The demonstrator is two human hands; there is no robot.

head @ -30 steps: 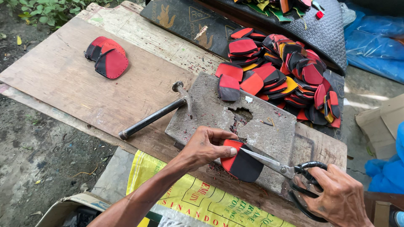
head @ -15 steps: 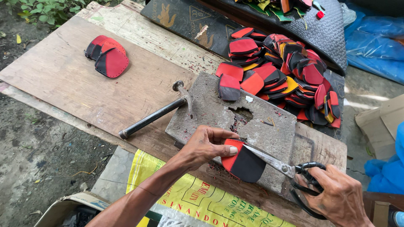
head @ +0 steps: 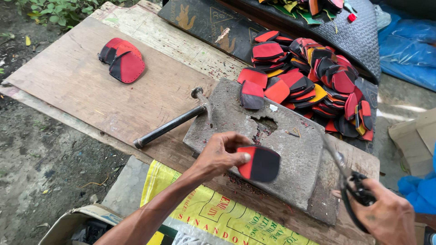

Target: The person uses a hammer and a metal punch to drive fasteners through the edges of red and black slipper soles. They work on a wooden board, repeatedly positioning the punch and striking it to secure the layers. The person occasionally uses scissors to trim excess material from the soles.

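My left hand [head: 221,154] pinches a rounded red and black piece [head: 260,164] of flat material, held just above the near edge of a grey stone block [head: 290,149]. My right hand [head: 386,217] grips a pair of black-handled scissors [head: 347,174] at the lower right, blades pointing up and away from the piece. One more red and black piece [head: 251,94] lies on the block's far corner.
A large heap of red, black and yellow cut pieces [head: 318,77] lies behind the block. A hammer [head: 175,121] leans against the block's left side. A small stack of trimmed pieces [head: 121,61] rests far left on the wooden board [head: 77,86]. A yellow printed sack [head: 200,213] lies below.
The scissors have come off the piece and swung to the right, blades now apart from it. My left hand has turned the piece flatter and kept its hold.
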